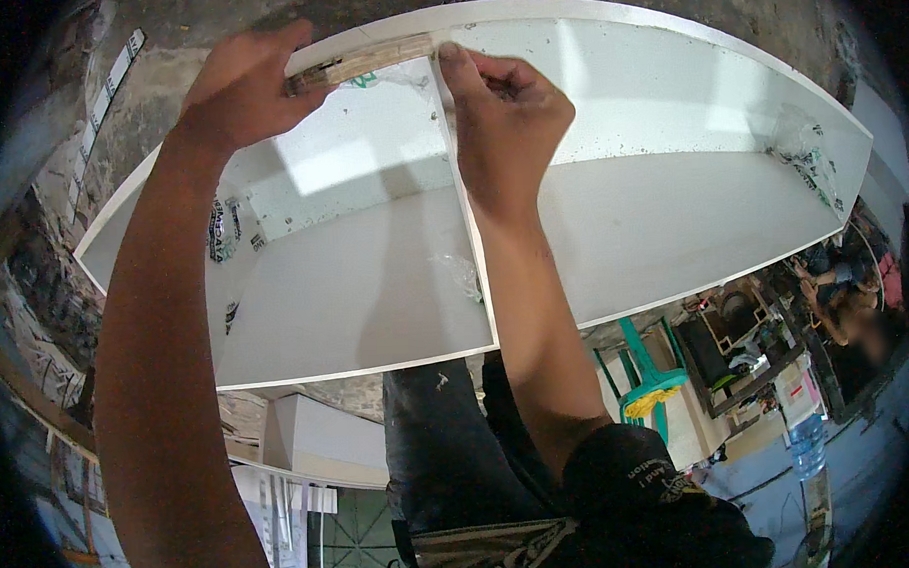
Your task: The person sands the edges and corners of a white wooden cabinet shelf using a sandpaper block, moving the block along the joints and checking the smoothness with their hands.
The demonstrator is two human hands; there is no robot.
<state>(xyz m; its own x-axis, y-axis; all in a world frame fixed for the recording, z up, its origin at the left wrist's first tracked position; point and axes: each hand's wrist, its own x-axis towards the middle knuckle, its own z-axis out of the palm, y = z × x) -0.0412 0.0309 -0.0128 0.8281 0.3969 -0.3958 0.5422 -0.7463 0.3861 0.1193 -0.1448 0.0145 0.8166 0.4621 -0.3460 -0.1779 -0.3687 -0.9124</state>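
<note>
A white cabinet box (663,227) with an upright divider (470,253) lies before me, its inside facing up. Along its far edge, left of the divider, lies a short strip of rough wood (372,64). My left hand (252,86) grips the left end of that strip, fingers over the far side and thumb on the near side. My right hand (509,112) is closed at the divider's far end, its thumb against the right end of the strip. Whatever its curled fingers hold is hidden.
Clear plastic film (809,161) with print clings inside the box. Nearer me are a green chair (646,372) with a yellow cloth (651,402), a water bottle (808,444) and a white panel (335,438). Another person (856,305) sits at the right. A white strip (106,101) lies far left.
</note>
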